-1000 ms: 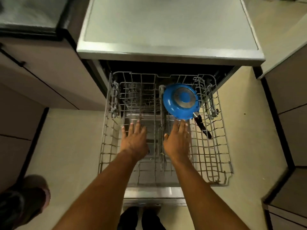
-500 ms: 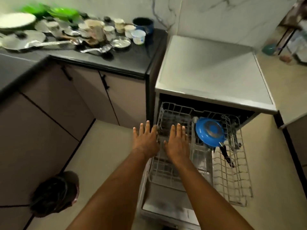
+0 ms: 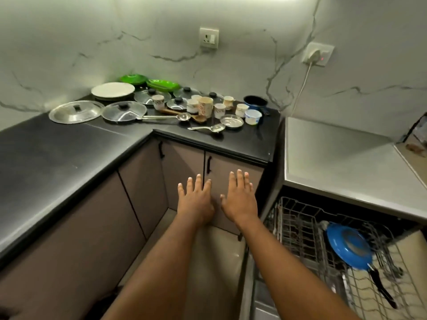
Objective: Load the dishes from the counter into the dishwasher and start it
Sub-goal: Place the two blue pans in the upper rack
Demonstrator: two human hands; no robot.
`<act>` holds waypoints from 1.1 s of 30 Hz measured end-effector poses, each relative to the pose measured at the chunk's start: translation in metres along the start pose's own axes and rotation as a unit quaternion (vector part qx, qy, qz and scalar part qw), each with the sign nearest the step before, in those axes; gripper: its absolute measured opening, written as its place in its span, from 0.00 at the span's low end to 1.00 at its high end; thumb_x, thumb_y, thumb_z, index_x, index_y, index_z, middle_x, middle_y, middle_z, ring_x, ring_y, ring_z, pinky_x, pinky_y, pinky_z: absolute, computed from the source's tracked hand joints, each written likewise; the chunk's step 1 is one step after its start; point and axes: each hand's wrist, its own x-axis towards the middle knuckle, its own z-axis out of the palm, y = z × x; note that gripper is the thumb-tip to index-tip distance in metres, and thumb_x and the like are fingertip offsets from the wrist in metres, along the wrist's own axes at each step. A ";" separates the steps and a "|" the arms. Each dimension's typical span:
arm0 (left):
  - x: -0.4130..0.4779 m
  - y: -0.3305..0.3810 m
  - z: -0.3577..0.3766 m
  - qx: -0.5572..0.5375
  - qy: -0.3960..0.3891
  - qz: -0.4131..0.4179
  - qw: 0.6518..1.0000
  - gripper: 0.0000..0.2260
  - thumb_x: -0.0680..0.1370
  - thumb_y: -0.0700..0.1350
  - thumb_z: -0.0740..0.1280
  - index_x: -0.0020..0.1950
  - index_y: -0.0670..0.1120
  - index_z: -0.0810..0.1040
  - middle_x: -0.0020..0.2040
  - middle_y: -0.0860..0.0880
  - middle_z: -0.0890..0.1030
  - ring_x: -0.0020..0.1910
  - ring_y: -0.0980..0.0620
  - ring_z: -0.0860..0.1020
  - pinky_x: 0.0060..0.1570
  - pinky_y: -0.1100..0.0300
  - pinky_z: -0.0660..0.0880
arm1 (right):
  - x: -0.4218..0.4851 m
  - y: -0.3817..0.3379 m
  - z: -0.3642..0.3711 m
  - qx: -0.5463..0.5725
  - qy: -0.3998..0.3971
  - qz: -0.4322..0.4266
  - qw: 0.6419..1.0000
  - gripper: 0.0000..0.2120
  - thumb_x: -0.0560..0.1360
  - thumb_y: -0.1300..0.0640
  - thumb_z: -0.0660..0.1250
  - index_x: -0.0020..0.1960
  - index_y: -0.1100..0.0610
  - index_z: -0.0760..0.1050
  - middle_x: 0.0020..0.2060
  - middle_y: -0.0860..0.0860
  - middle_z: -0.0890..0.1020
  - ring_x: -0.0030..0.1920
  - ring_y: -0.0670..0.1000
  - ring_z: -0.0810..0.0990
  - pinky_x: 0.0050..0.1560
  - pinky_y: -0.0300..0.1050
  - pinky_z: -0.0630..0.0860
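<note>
Black L-shaped surface [image 3: 69,153] under a marbled wall [image 3: 161,31], crowded at the far corner with the dishes [image 3: 191,105]: white plate [image 3: 112,90], 2 green plates [image 3: 163,84], several lids [image 3: 124,111] of steel and glass lying flat, upright patterned cups [image 3: 205,106] packed close, ladle [image 3: 166,117], spoon [image 3: 208,128], small steel plate [image 3: 231,121], white tub [image 3: 253,116], blue saucepan [image 3: 255,102] near the right edge. Dishwasher [image 3: 335,158] at right, open, rack [image 3: 298,227] pulled out, with 1 blue pan [image 3: 349,247] on edge inside, black handle pointing outward. Left hand [image 3: 196,202] and right hand [image 3: 239,199] side by side in the air before the cabinet doors [image 3: 182,162], below the surface edge and well apart from the dishes; each grip wide, fingers straight, holding nothing. Judged as the gap between loads: 1 item racked, nearly everything else waiting. Needed next, probably: a reach up and forward over the edge, a pick among the nearest pieces such as the spoon or small steel plate, and care around the crowded cups, easily tipped.
</note>
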 end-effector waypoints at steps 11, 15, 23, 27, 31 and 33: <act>0.057 -0.070 -0.020 0.022 -0.031 -0.017 0.999 0.34 0.80 0.46 0.60 0.82 0.51 0.46 0.82 0.45 0.42 0.80 0.41 0.41 0.76 0.38 0.40 | 0.077 -0.045 0.025 0.010 -0.029 0.023 0.999 0.37 0.80 0.48 0.59 0.80 0.58 0.42 0.79 0.56 0.43 0.78 0.57 0.39 0.78 0.52 0.44; 0.103 -0.078 -0.024 0.041 -0.036 -0.011 0.998 0.33 0.80 0.46 0.60 0.82 0.51 0.46 0.82 0.45 0.42 0.80 0.41 0.41 0.76 0.38 0.40 | 0.122 -0.048 0.037 0.023 -0.033 0.027 0.999 0.37 0.80 0.49 0.60 0.80 0.58 0.43 0.79 0.56 0.43 0.78 0.57 0.39 0.78 0.52 0.43; 0.218 -0.035 -0.037 0.034 -0.050 0.041 0.997 0.34 0.81 0.49 0.62 0.82 0.50 0.47 0.82 0.44 0.42 0.80 0.41 0.40 0.75 0.39 0.39 | 0.230 -0.012 0.027 0.020 -0.015 0.049 0.998 0.36 0.81 0.49 0.60 0.80 0.57 0.43 0.79 0.56 0.44 0.78 0.56 0.40 0.77 0.51 0.45; 0.267 -0.003 -0.033 0.038 -0.061 0.071 0.995 0.33 0.80 0.46 0.61 0.81 0.50 0.48 0.82 0.44 0.43 0.80 0.41 0.41 0.76 0.38 0.40 | 0.275 0.018 0.019 0.017 -0.012 0.074 0.997 0.37 0.80 0.50 0.60 0.79 0.58 0.43 0.79 0.56 0.44 0.78 0.56 0.40 0.77 0.52 0.46; 0.306 0.022 -0.028 0.044 -0.071 0.111 0.990 0.33 0.81 0.46 0.61 0.81 0.50 0.47 0.81 0.44 0.42 0.80 0.41 0.40 0.77 0.39 0.41 | 0.308 0.046 0.011 0.007 -0.003 0.098 0.995 0.37 0.81 0.49 0.60 0.79 0.58 0.42 0.79 0.57 0.44 0.78 0.57 0.40 0.77 0.52 0.46; 0.316 0.028 -0.028 0.046 -0.072 0.126 0.988 0.31 0.82 0.47 0.59 0.81 0.49 0.47 0.81 0.43 0.42 0.80 0.41 0.40 0.77 0.39 0.42 | 0.317 0.054 0.007 0.008 -0.006 0.102 0.995 0.37 0.81 0.49 0.60 0.79 0.58 0.42 0.79 0.57 0.44 0.78 0.57 0.40 0.77 0.52 0.46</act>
